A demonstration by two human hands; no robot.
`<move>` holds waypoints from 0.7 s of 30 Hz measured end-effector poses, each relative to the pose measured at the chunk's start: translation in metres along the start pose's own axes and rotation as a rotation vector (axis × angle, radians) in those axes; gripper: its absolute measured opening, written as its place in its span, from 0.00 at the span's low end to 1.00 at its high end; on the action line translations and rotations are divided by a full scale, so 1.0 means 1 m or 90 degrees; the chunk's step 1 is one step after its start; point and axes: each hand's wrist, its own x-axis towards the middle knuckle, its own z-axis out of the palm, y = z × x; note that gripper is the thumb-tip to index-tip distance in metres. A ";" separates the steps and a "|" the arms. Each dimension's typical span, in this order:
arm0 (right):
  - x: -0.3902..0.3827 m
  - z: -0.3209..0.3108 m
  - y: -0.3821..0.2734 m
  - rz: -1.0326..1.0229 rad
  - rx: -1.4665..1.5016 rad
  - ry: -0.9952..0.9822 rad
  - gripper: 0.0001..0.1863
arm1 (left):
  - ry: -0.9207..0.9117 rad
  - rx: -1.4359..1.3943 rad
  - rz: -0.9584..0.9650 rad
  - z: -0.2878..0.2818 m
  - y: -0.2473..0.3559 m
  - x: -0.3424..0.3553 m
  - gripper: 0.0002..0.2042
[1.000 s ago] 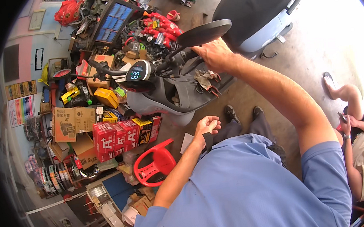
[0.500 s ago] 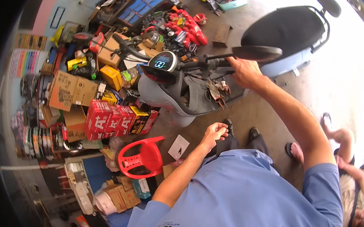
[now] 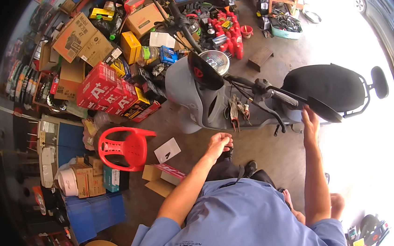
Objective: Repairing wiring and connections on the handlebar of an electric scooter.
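A grey electric scooter (image 3: 182,84) stands crosswise before me, its black seat (image 3: 325,88) to the right. My right hand (image 3: 310,124) is open, fingers stretched, beside the handlebar grip (image 3: 285,99). Its fingertips meet the edge of the near mirror (image 3: 324,109) in the picture; whether they touch it, I cannot tell. My left hand (image 3: 220,145) hovers in front of my waist with loosely curled fingers and nothing visible in them. Several hand tools (image 3: 237,111) with reddish handles lie on the scooter's footboard. A round display (image 3: 215,61) sits at the middle of the handlebar.
A red plastic chair (image 3: 126,149) and an open carton (image 3: 160,180) stand at left. Stacked red boxes (image 3: 105,91) and cardboard boxes crowd the far left. Red bottles (image 3: 229,33) and a small brown stool (image 3: 260,59) are beyond the scooter. Another person's leg (image 3: 338,206) shows at right.
The handlebar has swung round, its near grip coming closer to me. My right hand has come off the grip area, fingers now straight. My view has shifted; the left hand stays curled.
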 end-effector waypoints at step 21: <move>-0.139 0.029 0.065 0.352 -0.091 -0.191 0.14 | 0.153 0.399 0.420 -0.018 0.040 0.154 0.12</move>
